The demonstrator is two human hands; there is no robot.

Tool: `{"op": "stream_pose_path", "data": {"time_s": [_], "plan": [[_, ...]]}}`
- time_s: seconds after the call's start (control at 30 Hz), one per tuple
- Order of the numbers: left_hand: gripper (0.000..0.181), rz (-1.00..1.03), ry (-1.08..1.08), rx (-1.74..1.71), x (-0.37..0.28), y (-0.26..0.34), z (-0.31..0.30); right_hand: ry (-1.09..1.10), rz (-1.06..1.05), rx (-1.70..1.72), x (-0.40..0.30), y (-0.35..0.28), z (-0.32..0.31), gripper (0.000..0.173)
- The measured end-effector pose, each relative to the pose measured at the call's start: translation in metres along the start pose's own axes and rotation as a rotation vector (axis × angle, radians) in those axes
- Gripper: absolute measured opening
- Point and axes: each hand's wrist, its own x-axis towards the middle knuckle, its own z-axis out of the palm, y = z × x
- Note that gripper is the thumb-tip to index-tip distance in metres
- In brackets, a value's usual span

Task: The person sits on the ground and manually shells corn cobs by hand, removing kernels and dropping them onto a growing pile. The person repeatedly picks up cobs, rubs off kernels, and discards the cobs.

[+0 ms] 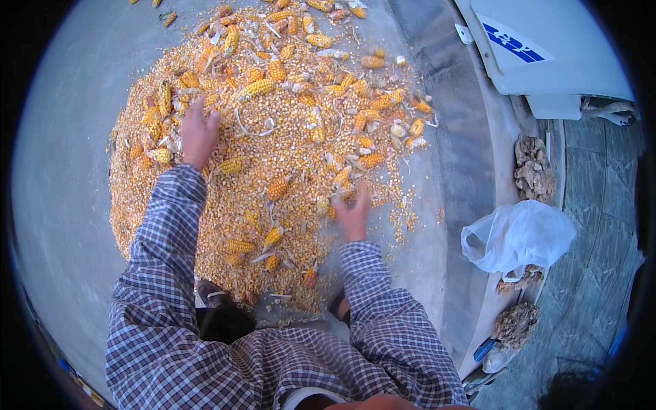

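Note:
A broad heap of loose corn kernels (256,200) spreads over the concrete floor before me, mixed with partly shelled corn cobs and husk scraps. My left hand (199,134) is over the heap's left side, fingers apart and nothing seen in them. Close to it are a yellow cob (165,98) and a pale-tipped cob (161,155). Further right, my right hand (355,216) reaches into the heap's edge with thumb and fingers spread, slightly blurred. Just beyond its fingertips lies an orange cob (342,175); whether they touch is unclear. Another long yellow cob (256,88) rests between the hands, farther off.
On the right, a white plastic bag (520,236) sits on a ledge among rough stones (534,169). A white panel (553,46) with a blue emblem juts in at upper right. Grey tiles (584,179) lie beyond the ledge. My shoe (214,293) stands at the heap's near edge.

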Motion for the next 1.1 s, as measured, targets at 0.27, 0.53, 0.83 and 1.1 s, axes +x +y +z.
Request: {"op": "stream_pose_path", "data": {"time_s": [0.27,0.53,0.83,1.1], "plan": [[0.064,-0.339,-0.213,0.082,-0.038,0.085,0.058,-0.276,0.003,-0.370,-0.039,-0.037,0.049,0.094],[0.056,0.319,-0.331,-0.327,-0.064,0.047,-0.018,-0.298,0.018,-0.313,-0.040,-0.031,0.060,0.092],[0.046,-0.106,0.089,-0.002,-0.082,-0.118,-0.051,-0.314,-0.059,-0.426,-0.046,-0.030,0.069,0.097],[0.054,-0.062,-0.240,-0.603,-0.111,0.070,0.005,-0.279,-0.065,-0.494,-0.036,-0.027,0.078,0.096]]}}
